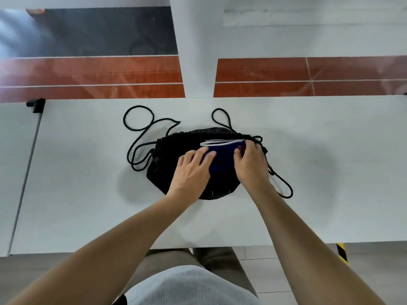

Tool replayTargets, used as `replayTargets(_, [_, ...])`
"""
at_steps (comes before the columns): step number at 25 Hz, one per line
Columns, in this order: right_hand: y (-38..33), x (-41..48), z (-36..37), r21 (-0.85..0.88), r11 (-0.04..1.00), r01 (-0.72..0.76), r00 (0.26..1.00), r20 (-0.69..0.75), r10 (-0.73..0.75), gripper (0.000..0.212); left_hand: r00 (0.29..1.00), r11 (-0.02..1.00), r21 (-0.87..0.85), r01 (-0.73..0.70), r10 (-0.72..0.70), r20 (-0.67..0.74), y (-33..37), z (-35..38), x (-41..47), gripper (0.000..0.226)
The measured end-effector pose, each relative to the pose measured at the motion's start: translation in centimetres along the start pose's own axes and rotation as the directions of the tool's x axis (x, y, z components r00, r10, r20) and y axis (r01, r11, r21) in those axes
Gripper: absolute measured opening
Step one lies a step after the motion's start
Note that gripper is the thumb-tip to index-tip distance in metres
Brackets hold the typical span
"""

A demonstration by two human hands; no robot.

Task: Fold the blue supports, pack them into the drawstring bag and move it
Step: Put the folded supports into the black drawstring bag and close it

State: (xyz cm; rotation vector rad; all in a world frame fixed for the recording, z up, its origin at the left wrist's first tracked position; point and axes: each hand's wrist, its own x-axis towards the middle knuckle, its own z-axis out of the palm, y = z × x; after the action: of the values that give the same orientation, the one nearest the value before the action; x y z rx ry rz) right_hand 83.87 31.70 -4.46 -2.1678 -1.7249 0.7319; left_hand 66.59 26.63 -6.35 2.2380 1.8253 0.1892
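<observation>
Navy under both palms, the blue support (222,158) runs left to right. The left hand (193,167) presses flat on its left end, fingers straight. The right hand (251,164) curls over its right end; whether it pinches support or bag rim I cannot tell. Soft and white-trimmed, the support lies on the crinkled black drawstring bag (174,148), whose gathered mouth lies just beyond, away from the person. Round black cords (137,128) loop across the matte white tabletop (330,172).

I see a smooth, matt white worktop (308,172). The drawstring bag (171,146) looks like thin black cloth, puckered along its mouth, with matt braided cords (137,115). The blue supports (222,157) read as soft matt fabric with white edging. Beyond, red-brown tiles (110,71) shine glossy.
</observation>
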Motion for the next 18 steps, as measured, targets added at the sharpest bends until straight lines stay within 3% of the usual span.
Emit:
replayTargets(2, [1.5,-0.2,-1.1,-0.171,0.984,0.041,0.972,-0.219,-0.079,0.042,0.983,0.99,0.033,-0.14,0.136,0.121,1.5,0.4,1.1,0.059])
replayTargets(3, [2.4,0.0,-1.5,-0.201,0.979,-0.022,0.972,-0.233,-0.026,0.052,0.969,0.988,0.047,-0.148,0.136,0.206,2.1,0.7,1.6,0.059])
replayTargets(5, [3.8,0.5,-1.3,-0.142,0.983,-0.114,0.992,-0.062,0.107,0.055,0.937,0.989,0.074,-0.129,0.098,0.334,2.5,1.3,2.2,0.06])
replayTargets(7, [4.0,1.2,-1.1,-0.065,0.996,-0.056,0.996,0.072,0.06,0.029,0.917,0.987,0.086,-0.136,0.093,0.388,2.5,1.7,2.3,0.06])
replayTargets(12, [2.5,0.5,-3.5,0.007,0.986,0.167,0.985,-0.041,-0.167,0.013,0.862,0.997,0.033,-0.071,0.044,0.506,2.7,1.1,2.5,0.06])
replayTargets(18, [1.4,-0.2,-6.0,0.135,0.966,0.22,0.97,-0.136,-0.202,0.013,0.806,0.993,0.057,-0.106,0.052,0.59,3.3,-0.3,2.9,0.05])
